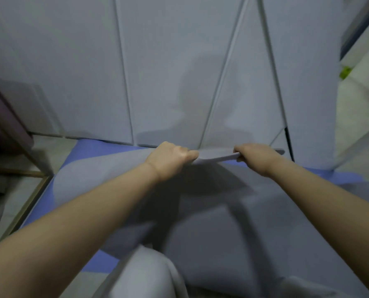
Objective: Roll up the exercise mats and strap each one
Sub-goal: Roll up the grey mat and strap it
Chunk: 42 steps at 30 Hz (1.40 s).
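**A:** Where is the mat, and what holds it?

**B:** The grey mat (pixel 211 222) lies in front of the person, on top of a blue mat (pixel 106 147) that shows along its left and right sides. Its far edge is lifted off the floor. The left hand (pixel 170 157) grips that edge with its fingers curled over it, and the right hand (pixel 254 155) pinches the same edge a little to the right, with the thumb under it.

**A:** What lies around it?

**B:** Just past the lifted edge, several flat mats (pixel 71 72) of the same grey lie side by side, and the middle ones overlap at a slant. They fill the space beyond the hands. A wooden frame (pixel 11 134) stands at the left, close to the blue mat's corner. Pale tiled floor (pixel 362 104) shows at the right, with a small green thing (pixel 345 72) on it, too blurred to name. The person's knee (pixel 144 274), in light cloth, rests on the near end of the grey mat
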Motion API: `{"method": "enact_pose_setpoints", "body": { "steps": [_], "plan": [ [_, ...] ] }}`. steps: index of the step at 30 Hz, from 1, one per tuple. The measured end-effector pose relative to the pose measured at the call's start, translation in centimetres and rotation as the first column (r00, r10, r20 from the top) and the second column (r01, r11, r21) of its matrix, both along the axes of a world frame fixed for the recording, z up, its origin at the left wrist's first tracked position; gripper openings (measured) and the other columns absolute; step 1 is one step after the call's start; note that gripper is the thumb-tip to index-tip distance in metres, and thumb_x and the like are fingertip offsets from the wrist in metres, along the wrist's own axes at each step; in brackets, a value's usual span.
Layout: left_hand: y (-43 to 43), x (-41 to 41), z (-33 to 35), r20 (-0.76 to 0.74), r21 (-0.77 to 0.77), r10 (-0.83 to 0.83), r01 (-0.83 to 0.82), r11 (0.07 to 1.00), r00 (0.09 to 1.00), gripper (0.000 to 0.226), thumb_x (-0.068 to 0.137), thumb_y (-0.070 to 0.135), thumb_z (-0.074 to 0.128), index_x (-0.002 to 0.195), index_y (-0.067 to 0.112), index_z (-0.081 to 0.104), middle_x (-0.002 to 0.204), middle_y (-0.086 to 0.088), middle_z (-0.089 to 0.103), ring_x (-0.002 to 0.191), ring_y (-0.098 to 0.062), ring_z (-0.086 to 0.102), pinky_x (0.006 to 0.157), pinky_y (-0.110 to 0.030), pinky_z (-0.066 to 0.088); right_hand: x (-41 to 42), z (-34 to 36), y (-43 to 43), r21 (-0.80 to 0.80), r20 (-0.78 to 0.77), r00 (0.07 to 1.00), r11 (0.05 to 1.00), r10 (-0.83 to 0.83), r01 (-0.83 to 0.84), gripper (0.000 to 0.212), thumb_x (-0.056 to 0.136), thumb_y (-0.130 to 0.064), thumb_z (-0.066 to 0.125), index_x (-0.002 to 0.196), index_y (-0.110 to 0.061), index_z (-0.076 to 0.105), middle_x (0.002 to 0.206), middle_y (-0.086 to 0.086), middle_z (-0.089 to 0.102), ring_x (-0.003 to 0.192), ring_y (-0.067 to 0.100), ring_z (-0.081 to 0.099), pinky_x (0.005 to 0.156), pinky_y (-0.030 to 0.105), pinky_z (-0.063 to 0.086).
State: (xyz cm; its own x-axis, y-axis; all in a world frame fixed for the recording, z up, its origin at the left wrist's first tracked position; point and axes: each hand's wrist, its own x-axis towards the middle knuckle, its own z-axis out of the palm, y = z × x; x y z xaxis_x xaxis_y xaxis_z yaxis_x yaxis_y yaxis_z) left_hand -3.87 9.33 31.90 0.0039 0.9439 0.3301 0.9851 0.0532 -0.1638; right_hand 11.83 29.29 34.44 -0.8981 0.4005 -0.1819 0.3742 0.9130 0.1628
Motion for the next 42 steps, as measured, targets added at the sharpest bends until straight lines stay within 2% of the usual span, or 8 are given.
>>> {"method": "enact_pose_setpoints", "body": {
  "steps": [8, 11, 19, 24, 27, 30, 37, 42],
  "plan": [
    [3.1, 2.7, 4.7, -0.190, 0.128, -0.151, 0.177, 0.976, 0.970, 0.007, 0.063, 0.014, 0.058, 0.060, 0.018, 0.054, 0.051, -0.001, 0.054, 0.034, -0.021, 0.052, 0.041, -0.016, 0.017, 7.6, 3.5, -0.6, 0.086, 0.047, 0.998, 0.996, -0.040, 0.036, 0.016, 0.099, -0.010, 0.038, 0.113, -0.010, 0.044, 0.116, 0.014, 0.057, 0.102, 0.031, 0.055, 0.071, 0.033, 0.032],
    [3.4, 4.2, 5.6, -0.199, 0.185, -0.195, 0.232, 0.955, 0.961, 0.016, 0.072, 0.016, 0.044, 0.061, 0.018, 0.056, 0.053, -0.002, 0.055, 0.036, -0.021, 0.053, 0.036, -0.017, 0.025, 10.1, 4.8, -1.6, 0.095, 0.075, 0.996, 0.994, -0.052, 0.045, 0.018, 0.097, -0.009, 0.040, 0.115, -0.011, 0.044, 0.117, 0.013, 0.056, 0.102, 0.031, 0.056, 0.071, 0.032, 0.032],
    [1.1, 7.3, 4.9, -0.137, 0.217, -0.268, 0.293, 0.931, 0.954, 0.013, 0.070, 0.015, 0.041, 0.060, 0.015, 0.050, 0.050, -0.005, 0.053, 0.036, -0.022, 0.051, 0.033, -0.020, 0.027, 14.7, 6.6, -4.8, 0.164, 0.219, 0.976, 0.986, -0.015, -0.022, 0.020, 0.099, -0.014, 0.040, 0.118, -0.012, 0.045, 0.117, 0.014, 0.058, 0.104, 0.031, 0.057, 0.076, 0.036, 0.040],
    [0.4, 9.1, 1.9, 0.119, 0.080, -0.227, 0.218, 0.973, 0.967, 0.053, 0.074, 0.062, 0.039, 0.074, 0.012, 0.054, 0.063, -0.006, 0.063, 0.052, -0.028, 0.061, 0.041, -0.027, 0.035, 17.1, 7.9, -6.4, 0.137, 0.237, 0.971, 0.991, -0.040, 0.007, 0.025, 0.098, -0.025, 0.043, 0.117, -0.009, 0.046, 0.120, 0.017, 0.058, 0.109, 0.031, 0.054, 0.077, 0.034, 0.035],
    [0.2, 10.2, 0.5, 0.262, -0.346, -0.024, 0.117, 0.931, 0.965, 0.080, 0.063, 0.088, 0.039, 0.096, 0.016, 0.051, 0.093, -0.003, 0.064, 0.085, -0.026, 0.059, 0.063, -0.031, 0.035, 18.5, 8.2, -7.1, 0.068, 0.155, 0.981, 0.992, -0.115, 0.106, 0.027, 0.093, -0.040, 0.053, 0.102, -0.014, 0.052, 0.115, 0.017, 0.061, 0.107, 0.032, 0.056, 0.074, 0.034, 0.034],
    [1.2, 12.2, -0.8, 0.331, -0.512, 0.136, 0.057, 0.857, 0.934, 0.068, 0.070, 0.068, 0.065, 0.110, 0.016, 0.043, 0.113, -0.004, 0.057, 0.103, -0.023, 0.052, 0.075, -0.032, 0.034, 19.5, 7.3, -7.4, 0.083, 0.087, 0.983, 0.984, -0.164, 0.156, 0.033, 0.094, -0.046, 0.047, 0.105, -0.015, 0.054, 0.116, 0.016, 0.062, 0.109, 0.032, 0.056, 0.070, 0.032, 0.028],
    [5.1, 18.1, -2.4, 0.230, -0.308, 0.231, -0.155, 0.939, 0.945, 0.071, 0.080, 0.033, 0.067, 0.136, 0.009, 0.032, 0.123, -0.013, 0.040, 0.119, -0.032, 0.039, 0.109, -0.054, 0.022, 21.9, 3.9, -5.8, 0.144, 0.047, 0.950, 0.943, -0.309, 0.300, 0.022, 0.103, -0.037, 0.033, 0.099, -0.015, 0.032, 0.120, 0.012, 0.060, 0.111, 0.028, 0.057, 0.069, 0.032, 0.028],
    [4.7, 18.7, -5.4, 0.134, -0.190, 0.118, -0.091, 0.977, 0.984, 0.100, 0.036, 0.009, 0.085, 0.128, -0.008, 0.049, 0.101, -0.023, 0.056, 0.095, -0.042, 0.058, 0.091, -0.069, 0.036, 22.6, 1.5, -5.6, 0.112, 0.056, 0.926, 0.924, -0.372, 0.365, 0.023, 0.103, -0.036, 0.029, 0.099, -0.014, 0.033, 0.120, 0.011, 0.060, 0.111, 0.029, 0.056, 0.073, 0.035, 0.034]
  ]
}}
